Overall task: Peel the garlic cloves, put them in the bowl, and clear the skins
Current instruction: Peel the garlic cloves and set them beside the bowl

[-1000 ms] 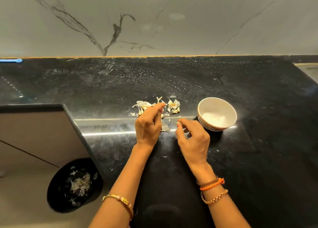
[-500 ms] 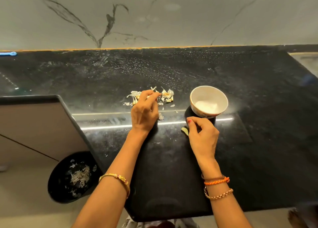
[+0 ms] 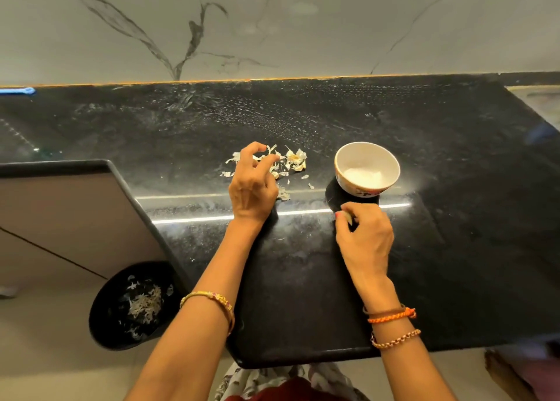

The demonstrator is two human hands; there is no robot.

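Holding a small pale garlic clove (image 3: 349,218) pinched at the fingertips of my right hand (image 3: 365,237), I am at the point where a peeled piece goes into the bowl (image 3: 367,169). That hand sits on the near side of the bowl, just short of its base, fingers curled in around the clove; only a sliver of it shows past my thumb, so I cannot tell whether any skin still clings to it.

My left hand (image 3: 253,185) hovers over the loose skins (image 3: 291,162), which lie scattered on the black counter (image 3: 454,218) to the left of the bowl. Its fingers are spread and half bent, the index reaching right toward the pile. I cannot tell if a scrap is caught under them, though nothing seems gripped.

The bowl looks white inside, and I cannot make out cloves against it from this angle.

I judge the next move to be a short lift of my right hand up and over the near rim, then letting the clove drop inside. After that the skins need gathering. A black bin (image 3: 133,305) with skins already in it stands on the floor below the counter's near left edge, so sweeping the pile that way seems the likely route. The flakes are light and will scatter if I brush too briskly.
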